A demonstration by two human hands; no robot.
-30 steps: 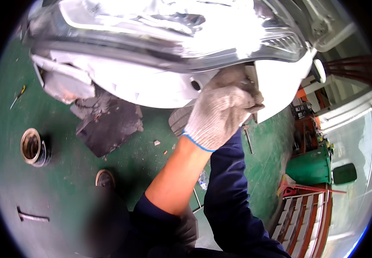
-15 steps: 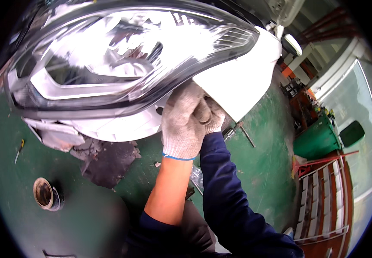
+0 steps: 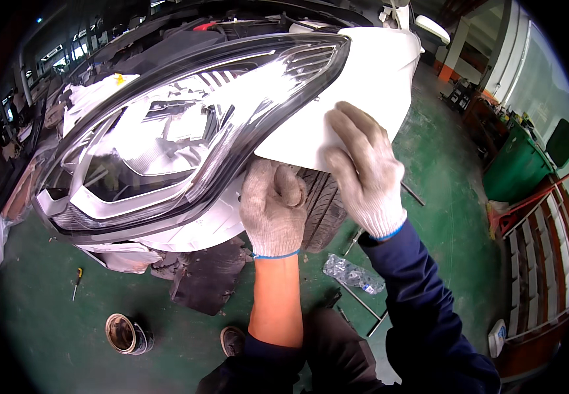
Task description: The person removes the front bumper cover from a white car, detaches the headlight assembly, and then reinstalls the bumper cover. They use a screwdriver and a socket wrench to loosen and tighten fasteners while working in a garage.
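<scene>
The green floor [image 3: 41, 315] carries several loose items. Near left, an open metal can [image 3: 143, 341] stands with a brown-stained interior. Farther left, a yellow-handled screwdriver [image 3: 78, 278] lies on the floor. Near, right of centre, a clear plastic bottle [image 3: 350, 273] lies beside a metal bar [image 3: 365, 305]; contact between them cannot be determined. On the right, a green bin [image 3: 516, 165] has its lid [image 3: 562, 142] open. A slatted rack [image 3: 539, 253] stands nearer. Far right, a pillar [image 3: 456, 49] shows an orange base.
</scene>
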